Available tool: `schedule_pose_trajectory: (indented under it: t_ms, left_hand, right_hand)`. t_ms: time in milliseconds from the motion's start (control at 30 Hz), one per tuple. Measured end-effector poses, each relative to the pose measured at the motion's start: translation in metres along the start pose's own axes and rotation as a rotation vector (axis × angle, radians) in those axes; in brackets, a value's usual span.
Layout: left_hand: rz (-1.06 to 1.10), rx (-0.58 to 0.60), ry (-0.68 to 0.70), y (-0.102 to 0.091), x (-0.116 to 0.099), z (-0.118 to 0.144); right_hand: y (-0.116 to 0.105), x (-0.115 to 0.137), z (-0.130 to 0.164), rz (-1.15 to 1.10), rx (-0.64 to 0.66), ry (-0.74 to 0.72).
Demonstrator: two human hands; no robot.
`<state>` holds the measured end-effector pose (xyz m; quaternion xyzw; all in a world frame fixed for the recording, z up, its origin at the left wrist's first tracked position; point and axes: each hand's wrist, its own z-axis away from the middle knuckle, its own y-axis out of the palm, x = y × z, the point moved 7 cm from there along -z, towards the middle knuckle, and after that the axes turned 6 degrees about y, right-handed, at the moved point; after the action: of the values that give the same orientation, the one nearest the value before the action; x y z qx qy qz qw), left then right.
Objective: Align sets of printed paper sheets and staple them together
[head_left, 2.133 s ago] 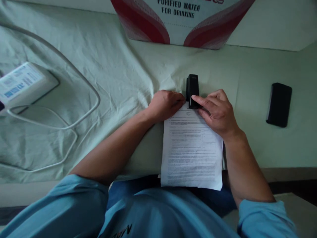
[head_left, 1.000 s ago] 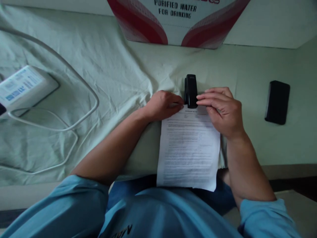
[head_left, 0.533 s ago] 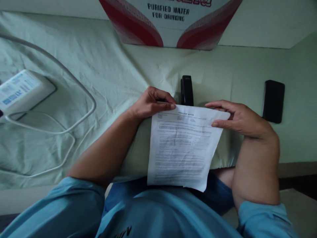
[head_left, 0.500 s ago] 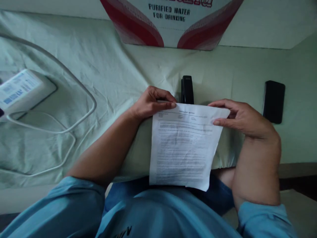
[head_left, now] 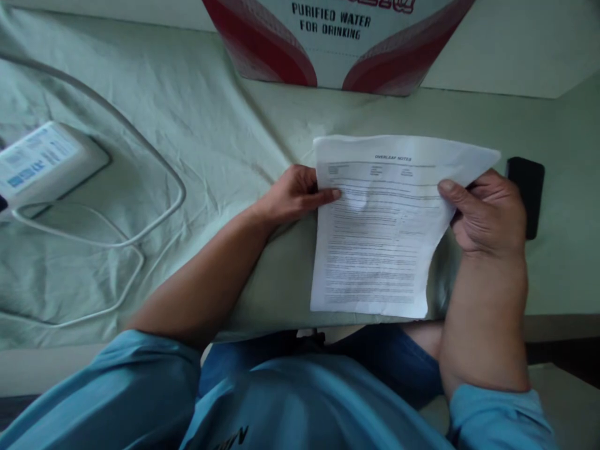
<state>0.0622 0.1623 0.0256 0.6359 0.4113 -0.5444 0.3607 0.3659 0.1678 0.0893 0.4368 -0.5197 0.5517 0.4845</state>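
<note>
I hold a printed sheet of paper (head_left: 379, 231) lifted off the green cloth-covered table (head_left: 244, 137). My left hand (head_left: 293, 194) pinches its left edge near the top, thumb on the page. At the right edge my right hand (head_left: 487, 209) grips the sheet with the thumb on the front and the fingers behind. The raised page hides the black stapler that stood just beyond it.
A black phone (head_left: 527, 187) lies at the right, partly behind my right hand. A white box (head_left: 42, 159) with white cables (head_left: 140, 206) sits at the left. A red and white carton (head_left: 337, 37) printed "purified water for drinking" stands at the back.
My right hand left the stapler and took the paper's right edge. Both hands then raised the sheet up and to the right, covering the stapler.
</note>
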Motion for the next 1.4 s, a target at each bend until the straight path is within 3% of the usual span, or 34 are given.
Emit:
schedule_pose_trajectory:
  t_ms: [100, 267, 333, 500, 767, 1000, 1100, 1267, 1400]
  left_hand:
    - [-0.123, -0.055, 0.018, -0.004, -0.003, 0.0]
    - [-0.173, -0.176, 0.028, -0.008, -0.009, 0.0]
    - [-0.153, -0.173, 0.012, -0.006, -0.009, 0.0]
    - [-0.166, -0.168, -0.006, -0.004, -0.006, 0.001]
    - [-0.212, -0.208, -0.011, -0.01, 0.0, 0.002]
    - [-0.154, -0.199, 0.01, -0.012, 0.007, 0.009]
    - [-0.124, -0.174, -0.008, -0.01, 0.009, 0.011]
    - [-0.122, -0.161, -0.004, -0.01, 0.008, 0.01]
    - [-0.131, -0.186, -0.003, -0.012, 0.005, 0.008]
  right_hand:
    - [0.001, -0.005, 0.0, 0.002, 0.021, 0.044]
    - [0.003, -0.018, 0.003, 0.166, 0.161, 0.296]
    - [-0.002, -0.02, 0.004, 0.258, 0.125, 0.343]
    - [-0.017, -0.018, -0.001, 0.165, -0.066, 0.201]
    - [-0.033, -0.016, -0.007, 0.087, -0.255, 0.049]
    - [-0.049, 0.016, 0.005, 0.179, -0.342, 0.001]
    - [-0.066, 0.021, 0.01, 0.237, -0.436, 0.085]
    - [-0.07, 0.023, 0.011, 0.208, -0.41, 0.134]
    - [-0.054, 0.021, 0.008, 0.158, -0.354, 0.129]
